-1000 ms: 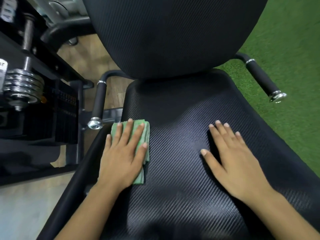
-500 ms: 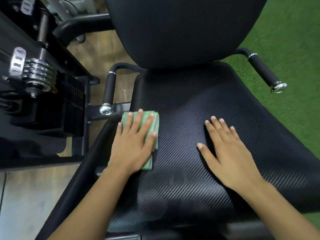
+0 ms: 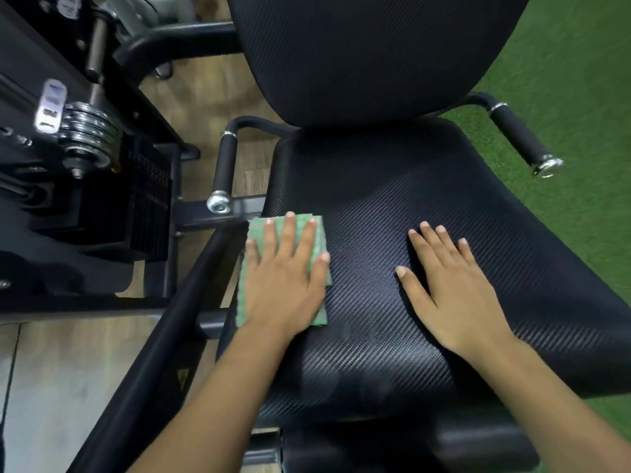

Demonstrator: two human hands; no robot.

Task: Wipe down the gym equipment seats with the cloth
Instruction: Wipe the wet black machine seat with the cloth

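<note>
A black textured seat pad (image 3: 392, 199) fills the middle of the view, with its backrest (image 3: 368, 49) rising behind. A folded green cloth (image 3: 317, 230) lies on the seat's left edge. My left hand (image 3: 286, 278) presses flat on the cloth with straight, spread fingers, covering most of it. My right hand (image 3: 450, 288) rests flat on the bare seat to the right, fingers straight, holding nothing.
Black padded handles with chrome ends flank the seat, the left handle (image 3: 227, 165) and the right handle (image 3: 522, 138). A black machine frame with a weight stack (image 3: 85, 131) stands at the left. A black frame bar (image 3: 164, 353) runs along the seat's left side. Green turf (image 3: 580, 80) lies to the right.
The view has pulled back, so the seat's front edge now shows. My left hand and the cloth stay at the seat's left edge, and my right hand stays flat on the seat.
</note>
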